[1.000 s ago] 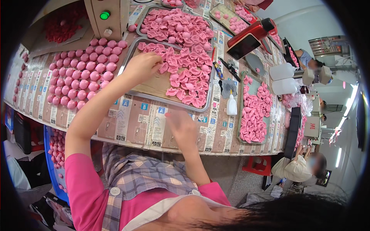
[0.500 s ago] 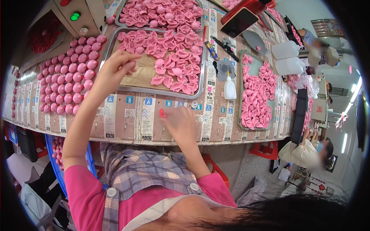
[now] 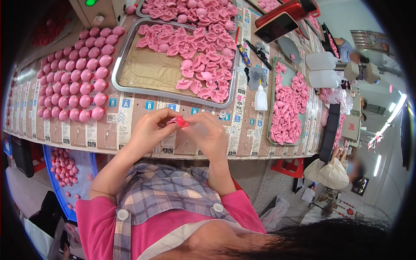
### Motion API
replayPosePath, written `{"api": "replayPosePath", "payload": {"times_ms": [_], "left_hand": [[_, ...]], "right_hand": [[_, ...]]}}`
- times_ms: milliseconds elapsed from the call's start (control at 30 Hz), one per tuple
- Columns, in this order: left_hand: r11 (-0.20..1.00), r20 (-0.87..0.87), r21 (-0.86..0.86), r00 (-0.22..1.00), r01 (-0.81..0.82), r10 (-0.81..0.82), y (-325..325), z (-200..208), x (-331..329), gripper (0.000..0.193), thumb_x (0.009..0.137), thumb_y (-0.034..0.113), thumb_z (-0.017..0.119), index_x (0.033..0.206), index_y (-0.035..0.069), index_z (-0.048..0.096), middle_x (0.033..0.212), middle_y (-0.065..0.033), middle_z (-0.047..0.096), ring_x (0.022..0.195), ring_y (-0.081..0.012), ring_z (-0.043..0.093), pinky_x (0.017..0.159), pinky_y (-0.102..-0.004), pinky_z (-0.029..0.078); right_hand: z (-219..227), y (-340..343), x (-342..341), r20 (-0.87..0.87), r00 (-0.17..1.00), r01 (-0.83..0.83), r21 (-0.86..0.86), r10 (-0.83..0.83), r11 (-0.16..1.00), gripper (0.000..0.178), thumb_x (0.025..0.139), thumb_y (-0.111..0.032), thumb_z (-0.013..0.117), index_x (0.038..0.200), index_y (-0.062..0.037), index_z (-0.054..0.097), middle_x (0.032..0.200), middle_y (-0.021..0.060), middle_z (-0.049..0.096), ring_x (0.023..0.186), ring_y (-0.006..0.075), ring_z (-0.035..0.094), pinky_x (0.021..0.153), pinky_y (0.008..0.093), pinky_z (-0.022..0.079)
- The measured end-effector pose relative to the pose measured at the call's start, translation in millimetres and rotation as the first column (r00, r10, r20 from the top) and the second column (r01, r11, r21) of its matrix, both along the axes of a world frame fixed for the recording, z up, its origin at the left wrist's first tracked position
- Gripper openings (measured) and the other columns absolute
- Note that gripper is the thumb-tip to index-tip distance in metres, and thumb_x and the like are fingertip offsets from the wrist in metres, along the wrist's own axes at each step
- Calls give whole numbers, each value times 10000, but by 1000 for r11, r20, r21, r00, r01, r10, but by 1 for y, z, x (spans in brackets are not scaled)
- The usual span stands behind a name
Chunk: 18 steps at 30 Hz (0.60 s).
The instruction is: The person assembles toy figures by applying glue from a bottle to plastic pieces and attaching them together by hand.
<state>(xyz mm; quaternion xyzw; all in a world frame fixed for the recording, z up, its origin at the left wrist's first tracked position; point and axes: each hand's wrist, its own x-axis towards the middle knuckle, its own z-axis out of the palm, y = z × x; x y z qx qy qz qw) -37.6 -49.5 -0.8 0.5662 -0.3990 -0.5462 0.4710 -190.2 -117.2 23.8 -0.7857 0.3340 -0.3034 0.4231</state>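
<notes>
Above the near table edge my two hands meet, fingertips almost touching. Pinched in my left hand (image 3: 151, 131) is a crumpled pink rubbery piece (image 3: 172, 121), like the folded shells in the tray. My right hand (image 3: 207, 133), slightly blurred, has its fingers closed on a small red piece (image 3: 182, 122), which is pressed against the pink one. Just beyond them lies a metal tray (image 3: 169, 96) lined with brown paper, with many folded pink shells (image 3: 199, 47) at its back and right. Whether the red piece sits inside the pink one I cannot tell.
Rows of round pink balls with red tips (image 3: 76, 86) stand on the left. To the right are a white glue bottle (image 3: 261, 99), a black-handled tool (image 3: 258, 53), a phone (image 3: 277, 28) and a second tray (image 3: 272, 125). A blue crate (image 3: 56, 173) sits below the table.
My left hand has come back from the tray to the table edge with a pink piece. My right hand, still with the red piece, has lifted slightly to meet it.
</notes>
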Motion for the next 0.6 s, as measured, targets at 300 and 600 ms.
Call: {"api": "replayPosePath", "payload": {"times_ms": [300, 600], "left_hand": [[997, -96, -79, 995, 10, -17, 5, 7, 3, 339, 766, 57, 584, 1103, 58, 545, 872, -15, 562, 705, -54, 500, 603, -181, 415], [996, -249, -43, 967, -75, 62, 10, 3, 0, 238, 758, 62, 613, 979, -8, 562, 865, -44, 598, 768, -75, 550, 676, -214, 452]], "right_hand": [[-4, 11, 1, -45, 993, 105, 0, -105, 995, 166, 666, -52, 668, 808, -20, 588, 748, 81, 594, 691, 185, 559, 626, 265, 423], [-26, 11, -8, 247, 962, -55, 584, -113, 810, 148, 762, -75, 616, 882, 1, 575, 822, 32, 590, 761, 90, 542, 686, 219, 423]]}}
